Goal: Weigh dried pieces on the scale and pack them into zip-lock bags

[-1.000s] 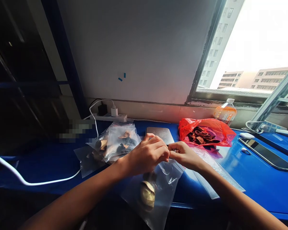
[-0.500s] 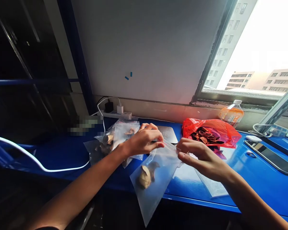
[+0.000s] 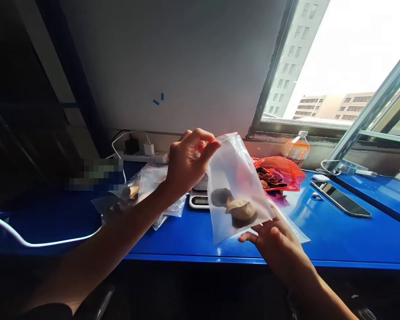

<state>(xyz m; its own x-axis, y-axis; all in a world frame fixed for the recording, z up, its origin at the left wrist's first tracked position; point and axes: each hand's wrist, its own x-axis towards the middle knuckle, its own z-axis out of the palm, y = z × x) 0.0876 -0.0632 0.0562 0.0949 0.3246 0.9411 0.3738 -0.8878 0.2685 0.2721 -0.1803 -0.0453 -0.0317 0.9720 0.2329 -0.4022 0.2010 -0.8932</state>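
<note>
My left hand (image 3: 191,162) pinches the red-edged top of a frosted zip bag (image 3: 231,171), which hangs over the desk. A few curved, dried-looking pieces (image 3: 242,210), tan and dark, lie low inside it. Below the bag's lower right corner is my right hand (image 3: 280,246), palm up with fingers apart; some fingertips are hidden behind the bag, so I cannot tell if they touch it. Behind the bag, a digital scale (image 3: 198,202) shows its display, the rest mostly covered. To the left lie several more filled zip bags (image 3: 150,189).
A red plastic bag (image 3: 288,171) of dark dried pieces sits at the right, before an orange drink bottle (image 3: 296,149). Farther right lies a phone (image 3: 342,199) beside white earbuds. A power strip (image 3: 160,157) runs along the wall; a white cable (image 3: 46,244) crosses the left side.
The zip bag has been raised and turned, its pieces now at the lower right. My right hand has left the bag's top edge and moved below it. The view has shifted right.
</note>
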